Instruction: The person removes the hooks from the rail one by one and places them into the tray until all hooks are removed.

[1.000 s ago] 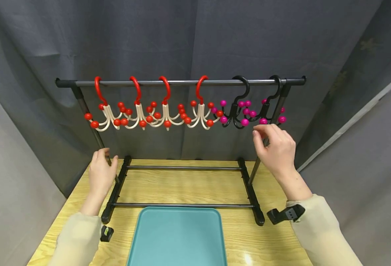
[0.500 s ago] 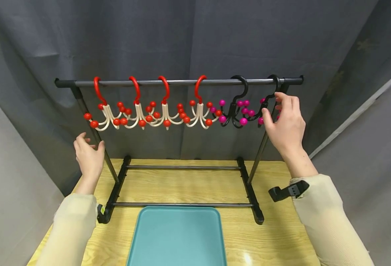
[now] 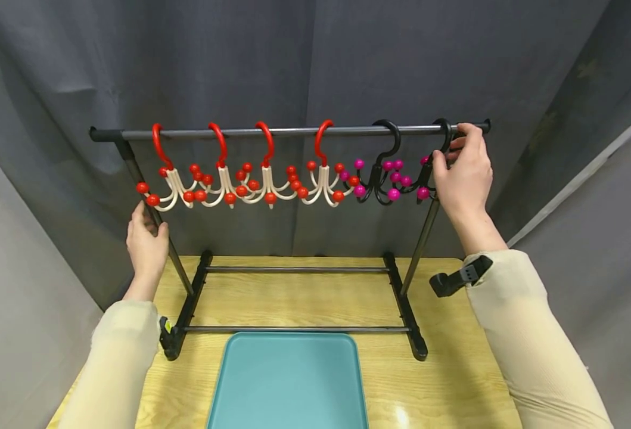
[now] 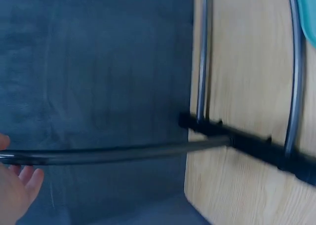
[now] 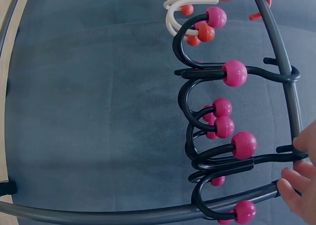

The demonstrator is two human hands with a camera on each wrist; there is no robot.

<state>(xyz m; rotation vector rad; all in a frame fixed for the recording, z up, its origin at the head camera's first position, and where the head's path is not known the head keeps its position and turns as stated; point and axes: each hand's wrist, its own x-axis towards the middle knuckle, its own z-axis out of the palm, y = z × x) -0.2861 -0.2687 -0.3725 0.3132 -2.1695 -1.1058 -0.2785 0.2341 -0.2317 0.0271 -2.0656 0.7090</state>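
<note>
– What have your hands got?
– Your left hand (image 3: 146, 245) is clamped round the left post (image 3: 178, 259) of the garment rack (image 3: 294, 131). Your right hand (image 3: 465, 179) lies at its top right corner; whether those bent fingers clamp it, I can't tell.
– And the rack?
– Standing on the table (image 3: 294, 298), near the back edge, with four red-and-white claw hangers (image 3: 324, 177) and two black-and-magenta claw hangers (image 3: 376, 177) across its top; a teal tray (image 3: 291, 381) lies at its front edge
</note>
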